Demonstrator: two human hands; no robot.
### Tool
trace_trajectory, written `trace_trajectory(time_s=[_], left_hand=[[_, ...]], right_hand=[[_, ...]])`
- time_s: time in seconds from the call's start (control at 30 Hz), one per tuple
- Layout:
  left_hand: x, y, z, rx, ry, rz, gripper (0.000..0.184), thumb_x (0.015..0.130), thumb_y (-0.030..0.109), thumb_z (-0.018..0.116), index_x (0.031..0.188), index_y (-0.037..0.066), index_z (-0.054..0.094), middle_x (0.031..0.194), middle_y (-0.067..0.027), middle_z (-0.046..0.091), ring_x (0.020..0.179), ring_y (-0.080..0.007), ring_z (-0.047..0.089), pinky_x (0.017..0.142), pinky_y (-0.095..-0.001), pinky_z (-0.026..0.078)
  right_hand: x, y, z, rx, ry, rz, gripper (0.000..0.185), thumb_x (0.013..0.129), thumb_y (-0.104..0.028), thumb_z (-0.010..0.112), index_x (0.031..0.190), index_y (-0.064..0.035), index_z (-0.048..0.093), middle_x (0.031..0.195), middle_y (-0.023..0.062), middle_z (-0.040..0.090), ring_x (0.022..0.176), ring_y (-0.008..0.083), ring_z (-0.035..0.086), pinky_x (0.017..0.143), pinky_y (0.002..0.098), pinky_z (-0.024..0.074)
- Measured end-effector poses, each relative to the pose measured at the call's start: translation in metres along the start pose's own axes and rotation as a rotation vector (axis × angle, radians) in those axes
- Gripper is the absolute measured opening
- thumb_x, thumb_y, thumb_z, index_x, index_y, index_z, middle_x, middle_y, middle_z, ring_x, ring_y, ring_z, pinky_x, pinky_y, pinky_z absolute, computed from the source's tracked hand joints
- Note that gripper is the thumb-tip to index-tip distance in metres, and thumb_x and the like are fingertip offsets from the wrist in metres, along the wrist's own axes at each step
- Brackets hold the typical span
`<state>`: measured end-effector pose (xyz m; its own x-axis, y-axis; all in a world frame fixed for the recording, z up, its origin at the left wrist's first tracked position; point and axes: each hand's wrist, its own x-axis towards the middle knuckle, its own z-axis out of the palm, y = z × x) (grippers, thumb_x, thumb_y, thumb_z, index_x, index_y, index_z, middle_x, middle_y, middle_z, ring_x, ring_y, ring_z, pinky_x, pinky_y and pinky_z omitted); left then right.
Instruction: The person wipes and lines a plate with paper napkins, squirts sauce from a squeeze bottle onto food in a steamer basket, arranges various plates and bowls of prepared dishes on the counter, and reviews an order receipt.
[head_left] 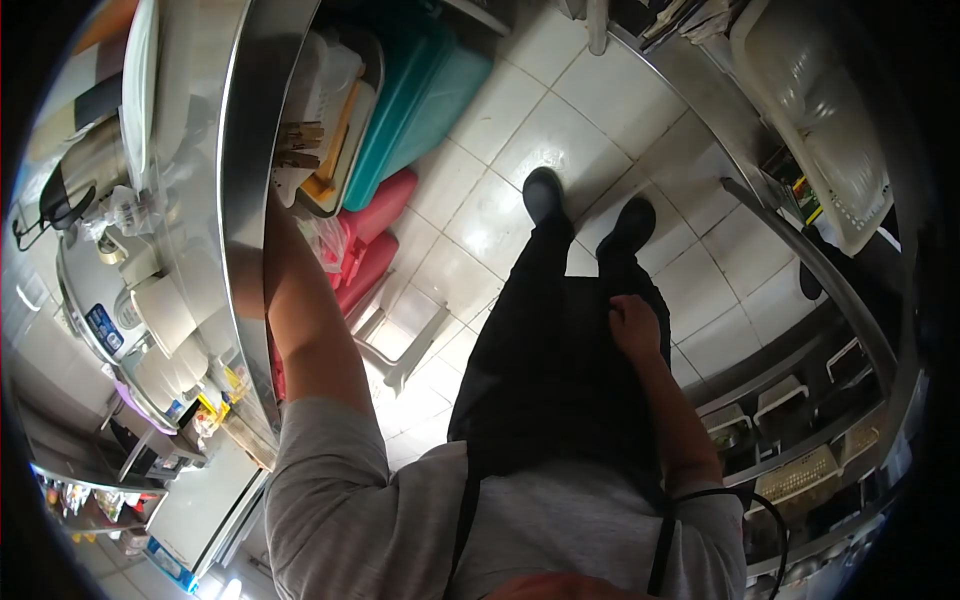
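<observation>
My left forearm (300, 290) reaches in below the edge of the steel counter (245, 180). The left hand is hidden behind that edge, so I cannot see its fingers or anything in them. Close to where the arm disappears are brown wooden-looking pieces (298, 145), a yellow-orange flat item (338, 150) and a pale tray (365, 130). My right hand (634, 326) hangs in front of the black apron (560, 380), its fingers curled in and nothing visible in them.
A teal bin (420, 110) and red plastic containers (372, 260) stand under the counter, near a white plastic stool (405, 350). White containers (170, 310) sit on the counter. To the right are a white crate (820, 130) and metal shelves holding baskets (800, 480). White tiles (540, 130) cover the floor.
</observation>
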<state>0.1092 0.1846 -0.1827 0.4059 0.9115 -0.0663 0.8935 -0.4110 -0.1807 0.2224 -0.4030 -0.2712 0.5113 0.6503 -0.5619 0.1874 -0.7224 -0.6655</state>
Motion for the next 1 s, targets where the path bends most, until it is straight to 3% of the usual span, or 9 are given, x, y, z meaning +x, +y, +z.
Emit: trace_trajectory(time_s=[0.17, 0.3, 0.47, 0.6, 0.7, 0.8, 0.87, 0.9, 1.0], left_hand=[[-0.014, -0.001, 0.002, -0.03, 0.031, 0.029, 0.05, 0.08, 0.039, 0.049, 0.121, 0.011, 0.041, 0.117, -0.0126, 0.046, 0.108, -0.0245, 0.044, 0.091, -0.0324, 0.034], [-0.031, 0.03, -0.03, -0.633, -0.378, -0.348, 0.054, 0.075, 0.042, 0.055, 0.117, 0.01, 0.043, 0.109, -0.0106, 0.049, 0.099, -0.0195, 0.047, 0.08, -0.0345, 0.04], [-0.019, 0.002, -0.004, -0.676, -0.527, -0.307, 0.056, 0.072, 0.04, 0.059, 0.111, 0.003, 0.045, 0.095, -0.0089, 0.054, 0.079, -0.0165, 0.052, 0.065, -0.0305, 0.043], [-0.057, 0.032, -0.004, -0.524, -0.3, -0.185, 0.058, 0.067, 0.04, 0.065, 0.1, -0.004, 0.047, 0.08, -0.0104, 0.056, 0.065, -0.0167, 0.053, 0.057, -0.0279, 0.043], [-0.095, 0.069, -0.036, -0.656, -0.216, -0.07, 0.057, 0.067, 0.035, 0.066, 0.104, -0.004, 0.046, 0.097, -0.0159, 0.052, 0.085, -0.0242, 0.051, 0.073, -0.0318, 0.039], [-0.119, 0.086, -0.051, -0.785, -0.426, -0.131, 0.057, 0.07, 0.028, 0.063, 0.114, -0.003, 0.043, 0.114, -0.0202, 0.047, 0.106, -0.0301, 0.046, 0.09, -0.0318, 0.033], [-0.131, 0.087, -0.05, -0.576, -0.411, -0.122, 0.057, 0.069, 0.026, 0.064, 0.113, -0.004, 0.043, 0.114, -0.0198, 0.048, 0.107, -0.0292, 0.046, 0.09, -0.0314, 0.034], [-0.135, 0.072, -0.025, -0.599, -0.301, -0.005, 0.063, 0.068, 0.027, 0.068, 0.113, -0.001, 0.032, 0.095, -0.0158, 0.053, 0.084, -0.0259, 0.053, 0.074, -0.03, 0.042], [-0.139, 0.066, -0.025, -0.618, -0.36, -0.173, 0.056, 0.069, 0.026, 0.066, 0.11, 0.0, 0.038, 0.084, -0.0136, 0.055, 0.077, -0.0221, 0.053, 0.07, -0.0312, 0.042]], right_hand=[[0.002, -0.001, 0.001, -0.017, 0.007, 0.006, 0.019, 0.068, -0.015, 0.057, 0.086, -0.0083, 0.055, 0.081, 0.0092, 0.054, 0.077, 0.0272, 0.054, 0.069, 0.0381, 0.0433], [0.0, 0.001, -0.001, -0.02, -0.037, 0.033, 0.019, 0.07, -0.016, 0.056, 0.087, -0.0075, 0.055, 0.083, 0.0098, 0.055, 0.079, 0.0268, 0.054, 0.071, 0.0373, 0.0436], [0.031, -0.01, 0.005, 0.153, -0.059, 0.036, 0.023, 0.073, -0.017, 0.055, 0.092, -0.0062, 0.055, 0.087, 0.0104, 0.056, 0.081, 0.0266, 0.055, 0.072, 0.035, 0.044], [0.106, -0.1, 0.006, 0.403, -0.069, -0.168, 0.027, 0.074, -0.022, 0.058, 0.095, -0.0051, 0.055, 0.089, 0.0105, 0.058, 0.082, 0.0247, 0.056, 0.069, 0.0323, 0.0451], [0.154, -0.211, 0.002, 0.611, -0.01, -0.285, 0.035, 0.073, -0.027, 0.06, 0.098, -0.0037, 0.053, 0.091, 0.0097, 0.058, 0.08, 0.0235, 0.057, 0.068, 0.031, 0.0452], [0.179, -0.298, -0.009, 0.562, -0.095, -0.068, 0.049, 0.07, -0.031, 0.061, 0.104, 0.0008, 0.047, 0.09, 0.0132, 0.058, 0.08, 0.0256, 0.057, 0.071, 0.0322, 0.0448], [0.186, -0.308, 0.0, 0.667, 0.021, -0.094, 0.046, 0.071, -0.029, 0.06, 0.102, 0.0016, 0.048, 0.087, 0.0153, 0.059, 0.08, 0.0267, 0.057, 0.072, 0.0331, 0.0445], [0.19, -0.31, 0.004, 0.717, 0.082, -0.107, 0.044, 0.071, -0.029, 0.06, 0.101, 0.0019, 0.049, 0.086, 0.0163, 0.059, 0.081, 0.0273, 0.058, 0.073, 0.0335, 0.0444], [0.186, -0.302, 0.008, 0.81, -0.108, 0.009, 0.032, 0.073, -0.024, 0.058, 0.089, 0.0038, 0.054, 0.074, 0.0144, 0.06, 0.065, 0.0212, 0.061, 0.06, 0.0306, 0.0467]])
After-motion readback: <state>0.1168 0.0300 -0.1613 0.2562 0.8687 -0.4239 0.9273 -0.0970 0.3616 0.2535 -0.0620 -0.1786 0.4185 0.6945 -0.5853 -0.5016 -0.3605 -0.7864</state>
